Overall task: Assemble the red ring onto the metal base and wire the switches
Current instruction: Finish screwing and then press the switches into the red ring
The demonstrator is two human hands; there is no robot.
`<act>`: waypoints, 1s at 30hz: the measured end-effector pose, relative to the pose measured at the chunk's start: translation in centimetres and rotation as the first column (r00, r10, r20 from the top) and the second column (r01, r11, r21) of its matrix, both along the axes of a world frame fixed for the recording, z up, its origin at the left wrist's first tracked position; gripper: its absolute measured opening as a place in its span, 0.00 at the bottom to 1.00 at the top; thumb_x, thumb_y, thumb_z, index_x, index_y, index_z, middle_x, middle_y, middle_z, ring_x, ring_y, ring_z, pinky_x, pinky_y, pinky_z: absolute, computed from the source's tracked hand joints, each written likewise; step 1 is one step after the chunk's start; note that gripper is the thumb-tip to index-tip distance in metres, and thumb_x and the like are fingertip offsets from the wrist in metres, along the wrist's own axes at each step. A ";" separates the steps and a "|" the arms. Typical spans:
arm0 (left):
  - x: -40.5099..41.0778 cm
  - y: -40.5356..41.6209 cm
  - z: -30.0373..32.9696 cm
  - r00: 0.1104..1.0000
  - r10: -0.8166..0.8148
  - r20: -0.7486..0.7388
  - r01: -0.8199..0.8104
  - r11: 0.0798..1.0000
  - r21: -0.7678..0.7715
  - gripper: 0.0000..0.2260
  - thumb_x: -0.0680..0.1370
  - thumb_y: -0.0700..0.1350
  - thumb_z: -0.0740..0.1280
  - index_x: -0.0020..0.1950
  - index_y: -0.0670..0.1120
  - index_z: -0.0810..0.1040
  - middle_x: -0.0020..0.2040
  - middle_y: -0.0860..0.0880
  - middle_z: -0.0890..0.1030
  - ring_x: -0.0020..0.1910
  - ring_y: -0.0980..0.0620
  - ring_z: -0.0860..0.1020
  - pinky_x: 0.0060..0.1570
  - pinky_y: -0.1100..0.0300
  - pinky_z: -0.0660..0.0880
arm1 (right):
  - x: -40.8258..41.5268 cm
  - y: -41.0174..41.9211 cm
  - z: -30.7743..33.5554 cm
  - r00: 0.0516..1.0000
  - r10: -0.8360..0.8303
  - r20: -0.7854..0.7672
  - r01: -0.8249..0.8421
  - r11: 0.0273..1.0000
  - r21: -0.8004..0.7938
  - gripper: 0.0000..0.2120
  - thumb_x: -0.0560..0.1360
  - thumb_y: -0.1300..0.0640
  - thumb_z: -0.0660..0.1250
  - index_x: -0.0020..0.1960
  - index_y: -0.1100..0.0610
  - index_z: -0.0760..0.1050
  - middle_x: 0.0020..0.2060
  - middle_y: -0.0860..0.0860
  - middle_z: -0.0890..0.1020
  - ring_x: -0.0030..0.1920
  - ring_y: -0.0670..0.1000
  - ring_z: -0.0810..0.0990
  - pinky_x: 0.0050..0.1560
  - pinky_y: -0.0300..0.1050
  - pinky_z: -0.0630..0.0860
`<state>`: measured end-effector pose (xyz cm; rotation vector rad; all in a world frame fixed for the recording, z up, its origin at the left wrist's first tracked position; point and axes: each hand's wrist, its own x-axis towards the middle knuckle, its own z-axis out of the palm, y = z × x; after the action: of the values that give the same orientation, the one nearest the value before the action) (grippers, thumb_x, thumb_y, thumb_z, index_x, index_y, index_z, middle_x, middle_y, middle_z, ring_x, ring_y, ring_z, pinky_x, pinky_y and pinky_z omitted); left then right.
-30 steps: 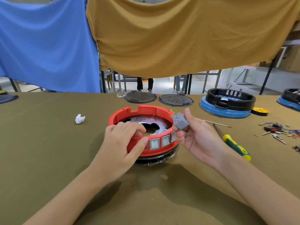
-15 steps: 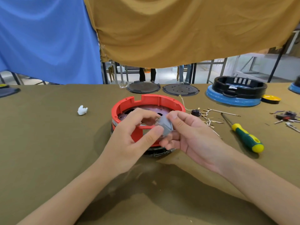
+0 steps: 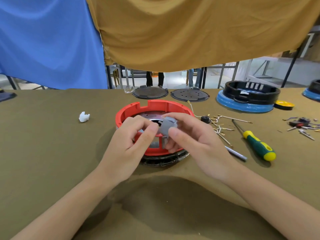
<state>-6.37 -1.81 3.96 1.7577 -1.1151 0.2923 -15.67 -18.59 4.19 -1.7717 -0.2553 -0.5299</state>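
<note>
Take the round red plastic ring (image 3: 155, 108) as your landmark: it already sits on the dark, perforated metal base (image 3: 166, 157), mid-table on the olive cloth (image 3: 52, 153). Just above its near wall your right hand (image 3: 195, 144) pinches the small grey plastic switch block (image 3: 167, 126) between thumb and fingers, while your left hand (image 3: 128, 144) closes its thumb and forefinger on the block's left side. Square the block to an empty rectangular window in that near wall — don't force it tilted. Right of the ring lie the loose brass-tipped wire leads (image 3: 223, 125) and, further right, the green-and-yellow-handled screwdriver (image 3: 258, 144) — both within reach for wiring.
</note>
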 end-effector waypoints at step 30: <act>1.4 0.6 -0.6 0.946 0.177 0.271 -0.250 0.931 0.265 0.07 0.75 0.49 0.62 0.51 0.56 0.77 0.47 0.63 0.78 0.49 0.59 0.75 0.58 0.52 0.62 | 0.5 -1.1 -0.5 0.993 -0.070 -0.096 0.067 0.997 -0.032 0.14 0.68 0.64 0.78 0.52 0.59 0.82 0.38 0.59 0.80 0.32 0.54 0.83 0.38 0.43 0.80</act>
<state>-5.00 -1.19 3.37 2.1632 -1.1863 0.5071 -15.17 -19.69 3.73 -1.8340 -0.1351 -0.4898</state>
